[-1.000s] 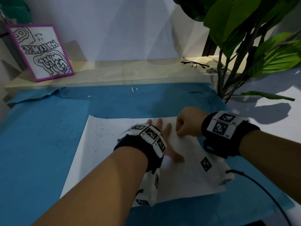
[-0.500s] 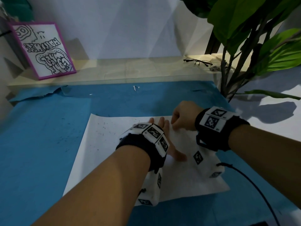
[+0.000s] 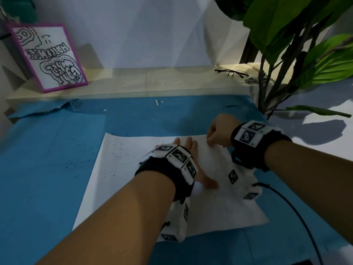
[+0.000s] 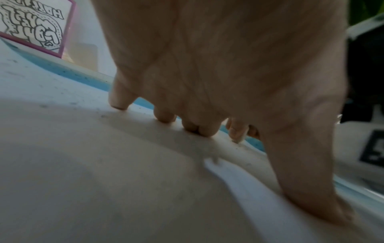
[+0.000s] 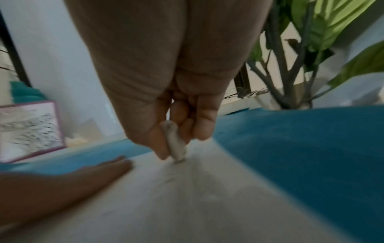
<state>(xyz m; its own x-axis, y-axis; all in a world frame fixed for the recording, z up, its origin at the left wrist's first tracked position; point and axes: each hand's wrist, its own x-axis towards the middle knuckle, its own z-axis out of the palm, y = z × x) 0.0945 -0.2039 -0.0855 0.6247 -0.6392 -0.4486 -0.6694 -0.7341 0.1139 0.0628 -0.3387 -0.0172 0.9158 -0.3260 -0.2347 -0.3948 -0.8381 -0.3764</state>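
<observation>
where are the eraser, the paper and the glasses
eraser (image 5: pixel 174 144), right wrist view, middle of the pale grey stub
paper (image 3: pixel 124 178), head view, bare left part of the sheet
glasses (image 3: pixel 231 72), head view, the frame near the bridge, on the shelf at the back

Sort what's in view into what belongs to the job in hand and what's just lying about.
In use: paper, pressed flat by the left hand; eraser, pinched in the right hand.
Lying about: framed drawing, glasses, plant, blue table cover.
</observation>
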